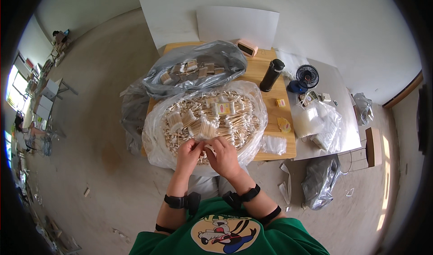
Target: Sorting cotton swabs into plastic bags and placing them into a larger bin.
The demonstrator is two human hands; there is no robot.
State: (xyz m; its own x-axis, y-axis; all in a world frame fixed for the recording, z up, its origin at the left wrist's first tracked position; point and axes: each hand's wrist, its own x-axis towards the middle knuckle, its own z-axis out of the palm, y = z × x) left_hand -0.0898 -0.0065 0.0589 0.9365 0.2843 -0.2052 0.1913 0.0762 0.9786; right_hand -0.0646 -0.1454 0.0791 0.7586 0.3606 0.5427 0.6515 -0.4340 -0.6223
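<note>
Left hand (190, 153) and right hand (222, 155), fingers bent together at the near end of a swab bundle (204, 127); their exact grip cannot be told. The bundle is above loose swabs (246, 119) in a clear bag (154, 142) on the wooden surface (270, 107).

Left hand (189, 152) and right hand (223, 155) pinch a swab bundle (205, 129).

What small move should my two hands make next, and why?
I would probably steady the near end of the bundle of cotton swabs with the left hand and right hand: both come together there, and loose swabs lie around it, so a dropped bundle might get mixed in.
</note>
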